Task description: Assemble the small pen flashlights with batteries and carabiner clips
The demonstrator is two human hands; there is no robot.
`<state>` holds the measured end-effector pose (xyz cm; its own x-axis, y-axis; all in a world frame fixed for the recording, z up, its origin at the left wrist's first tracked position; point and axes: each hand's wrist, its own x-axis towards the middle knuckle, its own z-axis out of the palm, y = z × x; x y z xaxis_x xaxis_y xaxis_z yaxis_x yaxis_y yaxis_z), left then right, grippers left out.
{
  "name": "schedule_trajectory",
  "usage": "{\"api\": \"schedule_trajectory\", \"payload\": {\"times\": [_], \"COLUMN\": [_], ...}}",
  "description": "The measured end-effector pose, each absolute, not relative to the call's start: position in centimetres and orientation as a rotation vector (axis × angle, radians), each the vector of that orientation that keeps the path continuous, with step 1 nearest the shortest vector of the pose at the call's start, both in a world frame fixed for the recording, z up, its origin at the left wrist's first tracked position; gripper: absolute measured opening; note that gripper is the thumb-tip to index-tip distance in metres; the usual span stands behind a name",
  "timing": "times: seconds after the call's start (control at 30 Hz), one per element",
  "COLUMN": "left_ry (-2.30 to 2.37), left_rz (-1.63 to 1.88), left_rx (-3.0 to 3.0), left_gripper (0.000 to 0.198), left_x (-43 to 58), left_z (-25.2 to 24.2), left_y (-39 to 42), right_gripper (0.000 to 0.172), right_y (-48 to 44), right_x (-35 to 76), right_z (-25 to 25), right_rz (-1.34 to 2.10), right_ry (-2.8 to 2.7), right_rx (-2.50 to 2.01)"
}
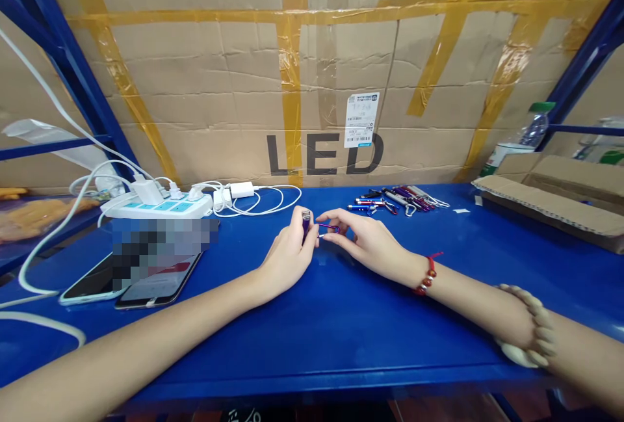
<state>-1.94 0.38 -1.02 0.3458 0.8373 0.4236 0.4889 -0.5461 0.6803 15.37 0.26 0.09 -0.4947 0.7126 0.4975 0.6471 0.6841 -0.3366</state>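
Near the middle of the table, my left hand (291, 246) is closed around a small purple tube that looks like a keychain flashlight (306, 224), its silvery end facing up. Just right of it, my right hand (363, 237) pinches a thin purple carabiner clip (330, 227) between thumb and fingers. The clip reaches to the left fingertips; whether it is joined to the tube is hidden. Behind my right hand lies a pile of similar small flashlights with clips (402, 201), in blue, red, black, purple and silver.
Two phones (160, 285) lie at left, before a white power strip (160, 206) with plugged chargers and cables. An open cardboard box (546, 197) and a green-capped bottle (521, 132) stand at right. A large taped carton (219, 97) walls the back of the blue table (341, 331).
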Motion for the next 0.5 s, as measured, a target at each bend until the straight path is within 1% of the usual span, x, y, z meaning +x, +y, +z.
{"api": "schedule_trajectory", "payload": {"times": [0.3,0.4,0.5], "left_ry": [1.176,1.158,1.143], "left_rz": [1.117,1.122,1.111], "left_rx": [2.175,2.182,2.201], "left_gripper": [0.008,0.008,0.009], "left_x": [-1.99,-1.99,-1.99], "left_z": [-1.03,-1.01,-1.02], "left_y": [0.34,0.24,0.20], "right_gripper": [0.032,0.033,0.030], "right_y": [0.41,0.28,0.15], "right_x": [15.70,15.62,15.56], "right_z": [0.03,0.13,0.17], "right_rz": [-0.437,-0.522,-0.535], "right_ry": [-2.430,-2.452,-2.467], "right_rx": [-0.907,-0.882,-0.864]}}
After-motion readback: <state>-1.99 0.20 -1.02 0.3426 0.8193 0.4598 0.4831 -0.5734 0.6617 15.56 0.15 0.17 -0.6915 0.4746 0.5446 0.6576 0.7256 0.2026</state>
